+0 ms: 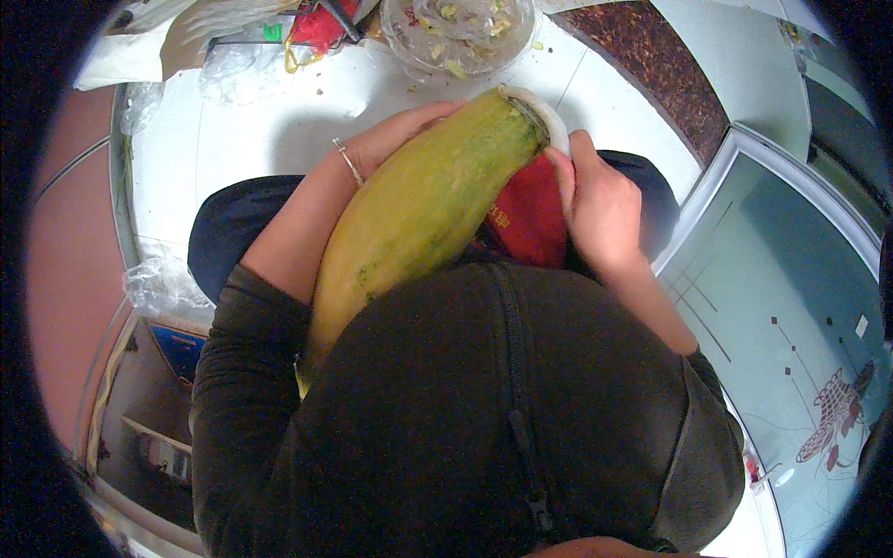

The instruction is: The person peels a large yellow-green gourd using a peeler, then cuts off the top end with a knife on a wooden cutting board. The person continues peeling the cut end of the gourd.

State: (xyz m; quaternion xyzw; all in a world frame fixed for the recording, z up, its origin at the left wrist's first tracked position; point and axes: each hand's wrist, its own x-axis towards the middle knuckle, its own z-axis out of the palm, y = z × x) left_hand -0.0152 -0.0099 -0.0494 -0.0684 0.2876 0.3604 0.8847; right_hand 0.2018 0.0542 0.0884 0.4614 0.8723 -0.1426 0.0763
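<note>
A large yellow-green gourd or melon (418, 202) lies slanted across my lap, its lower end against my dark zipped top. My left hand (401, 136) holds its upper left side, the fingertips partly hidden behind it. At the upper end, my right hand (596, 185) grips a pale, curved strip or rim piece (548, 115); whether the strip is attached to the gourd I cannot tell. A red cloth or bag (534, 213) bearing writing lies on my lap, beneath the gourd.
Beyond my knees, a plastic-lined basin (460, 42) with vegetable scraps stands on the white tiled floor (279, 132). Clear plastic bags (234, 77) and a red bag (317, 31) lie at the upper left. A glass-fronted panel (774, 307) stands at the right, an open compartment (150, 425) at the left.
</note>
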